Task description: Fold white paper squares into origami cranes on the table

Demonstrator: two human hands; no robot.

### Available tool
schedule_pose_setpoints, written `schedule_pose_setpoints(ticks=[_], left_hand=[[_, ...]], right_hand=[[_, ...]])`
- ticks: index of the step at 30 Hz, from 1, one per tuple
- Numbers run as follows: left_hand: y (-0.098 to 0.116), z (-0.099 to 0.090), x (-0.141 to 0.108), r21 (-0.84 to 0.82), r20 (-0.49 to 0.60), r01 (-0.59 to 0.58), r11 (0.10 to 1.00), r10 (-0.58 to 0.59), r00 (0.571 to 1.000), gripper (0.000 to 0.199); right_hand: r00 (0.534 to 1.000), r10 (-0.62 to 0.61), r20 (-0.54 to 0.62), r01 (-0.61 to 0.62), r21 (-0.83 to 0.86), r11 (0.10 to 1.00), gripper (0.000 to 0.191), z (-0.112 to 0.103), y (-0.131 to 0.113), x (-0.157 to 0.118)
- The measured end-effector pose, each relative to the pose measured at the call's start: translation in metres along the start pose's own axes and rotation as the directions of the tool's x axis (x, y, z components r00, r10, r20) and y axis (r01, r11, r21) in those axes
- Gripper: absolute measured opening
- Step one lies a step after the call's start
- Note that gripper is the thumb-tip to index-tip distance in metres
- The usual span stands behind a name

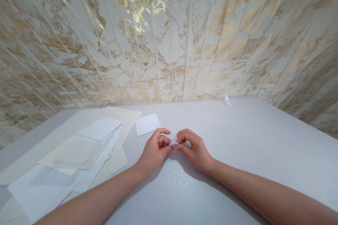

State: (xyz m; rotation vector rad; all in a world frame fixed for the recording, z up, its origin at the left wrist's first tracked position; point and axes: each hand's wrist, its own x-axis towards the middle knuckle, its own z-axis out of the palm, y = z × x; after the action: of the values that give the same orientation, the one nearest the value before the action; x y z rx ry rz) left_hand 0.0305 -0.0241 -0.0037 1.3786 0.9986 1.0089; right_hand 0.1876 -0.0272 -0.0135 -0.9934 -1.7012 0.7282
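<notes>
Small folded white paper (pixel 173 143) held up between the two hands, about midway across the bench (pixel 250 154), well in from its far edge. Left hand (pixel 155 149) pinches it low, thumb against curled fingers, index finger arched above; right hand (pixel 194 147) pinches the other side, thumb below, index on top. The grip looks chosen for control: a piece so slight leaves room only for fingertips, and a hold from both sides probably steadies its creases. Forearms come in from the near side, wrists low, likely for support. White paper rectangle (pixel 148 124) lies flat just beyond the left hand; whether they touch, cannot tell. Loose pile along the left side: large cream sheets (pixel 132 113) beneath, a lined sheet (pixel 76 154) with writing above, kept aside perhaps to leave the middle for handwork. Pointed paper piece (pixel 227 101) near the far edge, toward the far right corner, apart from everything else. Gold-patterned curtain (pixel 171 49) backs the far edge, limiting reach there; widest room runs from the right hand to the right edge.
</notes>
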Motion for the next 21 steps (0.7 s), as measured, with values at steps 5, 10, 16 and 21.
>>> schedule_pose_setpoints(ticks=[5, 10, 16, 21], left_hand=[[0.001, -0.0008, 0.0017, -0.012, 0.039, 0.041, 0.999, -0.04, 0.998, 0.034], [0.0008, -0.0001, 0.003, 0.166, 0.082, 0.004, 0.986, -0.018, 0.996, 0.02], [0.003, 0.0018, 0.003, 0.446, 0.124, -0.041, 0.894, -0.016, 0.992, 0.026], [0.002, 0.0027, 0.0041, 0.443, 0.191, -0.038, 0.896, -0.053, 0.98, 0.014]], right_hand=[[0.967, 0.244, 0.073, -0.254, 0.243, 0.936, 0.02, 0.0032, 0.0043, 0.0027], [0.971, 0.231, 0.062, -0.239, 0.187, 0.953, 0.019, 0.0028, 0.0019, 0.0038], [0.984, 0.131, 0.118, -0.141, 0.084, 0.986, 0.019, 0.0022, -0.0021, 0.0011], [0.993, -0.029, 0.119, 0.041, -0.101, 0.994, 0.025, 0.0031, -0.0033, -0.0019]])
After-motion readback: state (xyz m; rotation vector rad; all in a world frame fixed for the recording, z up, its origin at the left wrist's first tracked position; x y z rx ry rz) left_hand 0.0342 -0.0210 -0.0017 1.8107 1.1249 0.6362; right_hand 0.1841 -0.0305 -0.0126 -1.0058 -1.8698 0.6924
